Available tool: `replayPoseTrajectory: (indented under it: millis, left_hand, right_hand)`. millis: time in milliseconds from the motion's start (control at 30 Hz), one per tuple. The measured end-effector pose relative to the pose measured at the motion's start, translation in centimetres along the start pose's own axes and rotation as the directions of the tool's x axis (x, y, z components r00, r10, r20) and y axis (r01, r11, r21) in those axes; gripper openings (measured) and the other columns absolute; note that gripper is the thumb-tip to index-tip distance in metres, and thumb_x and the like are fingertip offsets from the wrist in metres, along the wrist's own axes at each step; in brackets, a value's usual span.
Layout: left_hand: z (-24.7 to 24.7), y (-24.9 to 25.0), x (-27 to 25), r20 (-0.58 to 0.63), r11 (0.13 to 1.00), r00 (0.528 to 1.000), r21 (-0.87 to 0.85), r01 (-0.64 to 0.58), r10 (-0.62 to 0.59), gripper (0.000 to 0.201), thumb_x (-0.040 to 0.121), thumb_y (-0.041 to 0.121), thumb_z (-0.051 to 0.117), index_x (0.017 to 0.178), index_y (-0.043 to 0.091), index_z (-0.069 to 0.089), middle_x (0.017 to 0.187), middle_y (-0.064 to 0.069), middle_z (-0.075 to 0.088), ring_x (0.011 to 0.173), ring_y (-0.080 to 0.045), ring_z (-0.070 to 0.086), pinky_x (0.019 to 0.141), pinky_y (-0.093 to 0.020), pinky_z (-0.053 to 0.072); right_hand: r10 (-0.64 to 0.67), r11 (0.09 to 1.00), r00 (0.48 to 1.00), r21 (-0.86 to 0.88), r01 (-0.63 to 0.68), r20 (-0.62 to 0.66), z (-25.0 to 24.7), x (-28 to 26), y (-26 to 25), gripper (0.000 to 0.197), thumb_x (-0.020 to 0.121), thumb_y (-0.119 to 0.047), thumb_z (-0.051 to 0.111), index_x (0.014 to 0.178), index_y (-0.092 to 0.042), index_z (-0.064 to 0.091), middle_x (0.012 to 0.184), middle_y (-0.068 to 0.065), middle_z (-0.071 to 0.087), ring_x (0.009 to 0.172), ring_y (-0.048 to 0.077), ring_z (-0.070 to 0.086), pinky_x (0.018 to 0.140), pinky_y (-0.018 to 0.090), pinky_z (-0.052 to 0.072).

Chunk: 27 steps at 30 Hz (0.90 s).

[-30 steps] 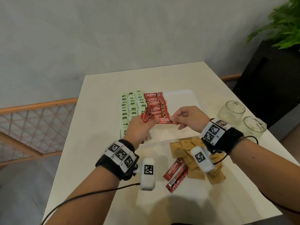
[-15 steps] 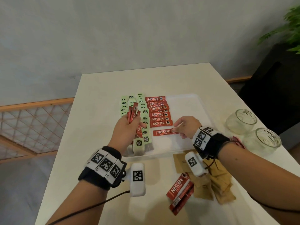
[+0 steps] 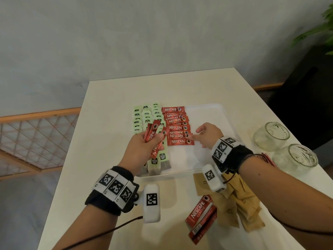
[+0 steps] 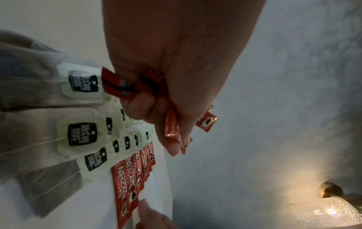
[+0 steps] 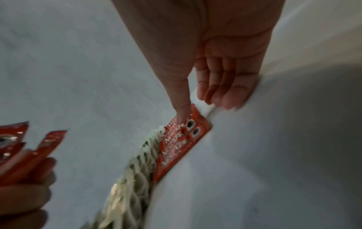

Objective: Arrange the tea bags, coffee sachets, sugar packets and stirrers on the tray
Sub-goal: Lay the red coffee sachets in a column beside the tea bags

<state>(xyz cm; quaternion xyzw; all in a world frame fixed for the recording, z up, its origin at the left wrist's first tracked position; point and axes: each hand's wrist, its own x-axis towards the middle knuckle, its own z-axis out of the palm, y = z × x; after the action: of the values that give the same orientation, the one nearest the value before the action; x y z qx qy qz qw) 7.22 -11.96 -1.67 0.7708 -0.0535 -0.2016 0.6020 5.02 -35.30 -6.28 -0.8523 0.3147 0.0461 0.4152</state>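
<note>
A white tray holds rows of pale green tea bags on its left and a column of red coffee sachets beside them. My left hand hovers over the tea bags and grips a fan of several red sachets; the left wrist view shows the fingers curled round that bunch. My right hand is over the tray with fingers straight. Its index fingertip presses on the right end of the sachet column. Nothing is in its palm.
On the table in front of the tray lie loose red sachets and a heap of brown sugar packets. Two glass jars stand at the right edge. The tray's right half is bare.
My right hand took a sachet from the bunch, laid it at the near end of the column and let go. It now touches the column's right ends. My left hand moved left with the bunch.
</note>
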Motion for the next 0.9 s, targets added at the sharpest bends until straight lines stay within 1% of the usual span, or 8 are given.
replayPoseTrajectory:
  millis: [67,167,333,533,633,733,833,900]
  left_hand:
    - [0.5,0.1,-0.3,0.057,0.999,0.998,0.038,-0.023,0.021,0.015,0.093,0.031,0.066,0.085,0.019,0.069,0.068,0.000,0.071,0.051,0.000,0.061,0.048,-0.014,0.047]
    - [1.5,0.0,-0.7,0.158,0.990,0.987,0.130,-0.057,0.036,0.013,0.091,0.032,0.069,0.082,0.022,0.068,0.069,0.000,0.073,0.060,-0.006,0.066,0.054,-0.017,0.048]
    - [3.3,0.8,-1.5,0.222,0.982,0.971,0.147,-0.119,0.085,0.010,0.089,0.030,0.071,0.087,0.020,0.070,0.070,0.000,0.072,0.046,0.002,0.055,0.046,-0.011,0.039]
    - [2.4,0.8,-2.6,0.248,0.995,0.969,0.102,-0.012,-0.014,0.016,0.087,0.032,0.073,0.088,0.016,0.074,0.066,0.009,0.070,0.046,-0.005,0.038,0.043,-0.016,0.033]
    - [2.5,0.9,-2.8,0.192,0.992,0.981,0.126,-0.028,0.003,0.018,0.089,0.033,0.070,0.080,0.017,0.072,0.055,0.014,0.063,0.046,-0.007,0.036,0.042,-0.015,0.031]
    - [2.9,1.2,-2.8,0.157,0.986,0.986,0.148,-0.073,0.049,0.012,0.090,0.030,0.070,0.081,0.021,0.071,0.071,0.008,0.071,0.045,0.003,0.045,0.049,-0.016,0.034]
    - [2.9,1.1,-2.6,0.164,0.965,0.982,0.231,-0.127,0.090,0.008,0.089,0.031,0.070,0.083,0.027,0.071,0.076,0.008,0.074,0.061,0.006,0.060,0.062,-0.014,0.041]
    - [3.1,1.1,-2.6,0.185,0.956,0.976,0.246,-0.157,0.113,0.007,0.089,0.031,0.071,0.086,0.025,0.072,0.074,0.009,0.074,0.065,0.009,0.062,0.061,-0.006,0.040]
  right_hand:
    - [-0.095,0.992,0.995,0.080,0.096,-0.008,-0.5,-1.0,0.1,0.035,0.079,-0.049,0.072,0.093,-0.019,0.061,0.089,0.000,0.065,0.076,0.018,0.062,0.076,0.037,0.056]
    - [-0.224,0.940,0.969,0.285,0.186,0.107,-1.1,-3.8,-0.7,0.035,0.088,-0.048,0.062,0.093,-0.014,0.070,0.081,0.001,0.066,0.067,0.011,0.058,0.065,0.026,0.053]
    - [-0.365,0.863,0.916,0.429,0.267,0.165,-1.2,-6.4,-0.8,0.018,0.088,-0.025,0.069,0.089,-0.008,0.073,0.064,-0.001,0.061,0.057,0.006,0.054,0.060,0.019,0.050]
    - [-0.337,0.817,0.941,0.491,0.302,-0.018,-2.5,-7.3,0.4,0.014,0.088,-0.020,0.068,0.082,-0.008,0.070,0.062,0.005,0.062,0.054,0.009,0.056,0.060,0.019,0.052]
    - [-0.307,0.794,0.952,0.553,0.253,0.006,-2.4,-8.0,0.4,0.014,0.090,-0.017,0.065,0.081,-0.006,0.067,0.061,0.006,0.059,0.053,0.013,0.057,0.067,0.030,0.058]
    - [-0.253,0.713,0.964,0.690,0.129,0.080,-2.4,-8.5,-0.1,0.016,0.091,-0.016,0.064,0.083,-0.003,0.064,0.070,0.009,0.058,0.057,0.014,0.056,0.066,0.032,0.059]
    - [-0.283,0.777,0.938,0.622,0.101,0.202,-2.9,-8.9,-0.4,0.017,0.083,-0.017,0.073,0.093,-0.003,0.070,0.076,0.008,0.066,0.062,0.015,0.061,0.067,0.031,0.058]
    - [-0.310,0.823,0.915,0.554,0.123,0.257,-2.9,-9.1,-0.5,0.022,0.080,-0.016,0.076,0.098,-0.004,0.072,0.070,0.008,0.066,0.061,0.015,0.062,0.067,0.029,0.058]
